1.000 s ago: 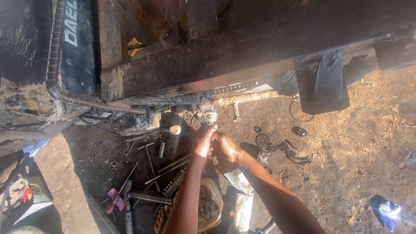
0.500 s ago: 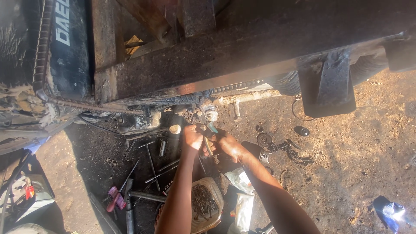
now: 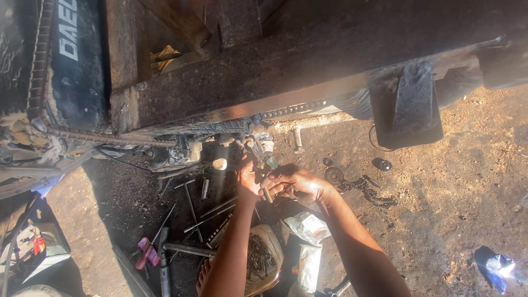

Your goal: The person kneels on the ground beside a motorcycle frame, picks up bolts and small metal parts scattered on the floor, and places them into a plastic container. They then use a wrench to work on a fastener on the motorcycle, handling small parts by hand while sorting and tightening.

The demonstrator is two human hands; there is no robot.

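Both my hands are raised under the dark steel frame (image 3: 308,71) of a vehicle. My left hand (image 3: 247,175) grips a small metal part, close against my right hand (image 3: 294,183), which pinches a short brass-coloured bolt or pin (image 3: 268,193) with a teal-tipped piece (image 3: 271,163) above it. The fingers overlap, so exactly which piece each holds is hard to tell. A greasy chain (image 3: 286,110) runs along the frame just above them.
Wrenches and rods (image 3: 192,203) lie scattered on the dirt below. A pink-handled tool (image 3: 144,252), a bowl of nuts and bolts (image 3: 261,258), white rags (image 3: 308,228), a loose chain piece (image 3: 363,187) and a black bracket (image 3: 407,104) are around. My bare foot (image 3: 203,275) shows below.
My hands have shifted slightly left and closer together beneath the frame, and the view has tilted a little; the small parts stay in my fingers.
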